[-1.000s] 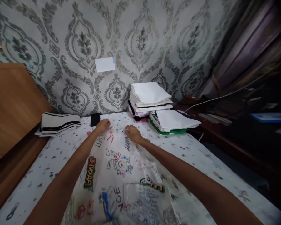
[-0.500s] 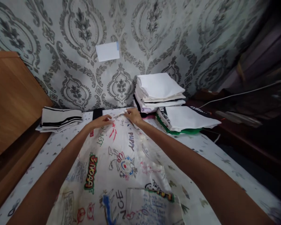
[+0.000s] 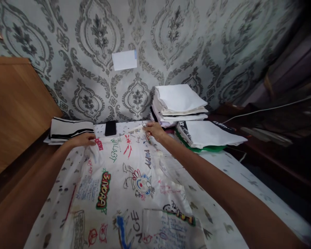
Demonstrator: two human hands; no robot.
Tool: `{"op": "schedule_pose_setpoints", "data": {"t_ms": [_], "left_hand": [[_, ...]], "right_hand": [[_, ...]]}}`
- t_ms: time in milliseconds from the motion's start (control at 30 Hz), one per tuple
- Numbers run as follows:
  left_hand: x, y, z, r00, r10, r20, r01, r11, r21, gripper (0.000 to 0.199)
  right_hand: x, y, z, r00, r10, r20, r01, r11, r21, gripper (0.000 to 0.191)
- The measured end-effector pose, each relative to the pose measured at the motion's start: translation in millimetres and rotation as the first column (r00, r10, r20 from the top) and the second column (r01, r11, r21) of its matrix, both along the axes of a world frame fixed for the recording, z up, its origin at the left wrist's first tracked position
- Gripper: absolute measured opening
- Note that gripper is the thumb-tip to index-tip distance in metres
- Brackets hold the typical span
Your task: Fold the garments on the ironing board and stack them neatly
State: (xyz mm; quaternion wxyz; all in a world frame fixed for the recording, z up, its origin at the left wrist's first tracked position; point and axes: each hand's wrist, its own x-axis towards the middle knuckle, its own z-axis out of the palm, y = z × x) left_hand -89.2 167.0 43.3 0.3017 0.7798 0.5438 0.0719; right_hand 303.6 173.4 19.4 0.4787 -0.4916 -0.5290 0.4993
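Note:
A white shirt (image 3: 119, 183) covered in coloured drawings and lettering lies spread over the patterned sheet, its lower part running out of view. My left hand (image 3: 83, 139) is closed on the far left corner of the shirt, by a red mark. At the far edge on the right, my right hand (image 3: 155, 131) pinches the shirt between thumb and fingers. A black phone (image 3: 110, 128) lies just beyond the shirt, between my two hands.
Folded black-and-white cloth (image 3: 69, 128) lies at the far left, beside a wooden panel (image 3: 18, 103). Right of my right hand stand a tall stack of folded clothes (image 3: 180, 98) and a lower stack (image 3: 209, 134). The patterned wall (image 3: 134, 31) rises behind.
My left hand has moved left, away from my right hand, and the shirt's far edge is now stretched wider. More of the phone shows. The view has shifted slightly.

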Motion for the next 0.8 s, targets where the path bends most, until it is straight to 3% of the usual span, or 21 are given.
{"op": "schedule_pose_setpoints", "data": {"t_ms": [167, 233, 333, 433, 533, 600, 667, 800], "left_hand": [[-14, -7, -19.2, 0.985, 0.129, -0.112, -0.107, 0.977, 0.185, 0.030], [-13, -11, -26.2, 0.984, 0.125, -0.126, -0.100, 0.977, 0.187, 0.032], [-13, -17, -25.9, 0.991, 0.084, -0.105, -0.075, 0.993, 0.091, 0.036], [-19, -22, -16.9, 0.985, 0.167, 0.038, -0.166, 0.986, -0.032, 0.038], [-26, -26, -12.2, 0.908, 0.340, 0.246, -0.338, 0.940, -0.052, 0.044], [-29, -26, -14.9, 0.893, 0.412, 0.179, -0.423, 0.906, 0.026, 0.040], [-28, -24, -20.3, 0.879, 0.477, -0.001, -0.471, 0.869, 0.151, 0.030], [-2, -14, -25.3, 0.861, 0.482, -0.161, -0.411, 0.847, 0.338, 0.021]], "right_hand": [[-1, -4, 5.2, 0.972, -0.007, -0.237, -0.007, 0.998, -0.057, 0.022], [-1, -2, 9.0, 0.952, -0.029, -0.304, 0.008, 0.997, -0.071, 0.020], [-1, 5, 18.3, 0.940, -0.049, -0.338, 0.025, 0.997, -0.075, 0.015], [0, 15, 26.5, 0.920, -0.033, -0.390, 0.019, 0.999, -0.039, 0.016], [-1, 24, 24.3, 0.903, 0.010, -0.430, 0.030, 0.996, 0.086, 0.022], [-2, 29, 15.2, 0.944, 0.003, -0.330, 0.050, 0.987, 0.152, 0.023], [-2, 32, 1.8, 0.983, -0.022, -0.181, 0.053, 0.984, 0.168, 0.025], [2, 32, -24.5, 0.988, -0.090, 0.127, 0.067, 0.982, 0.176, 0.033]]}}
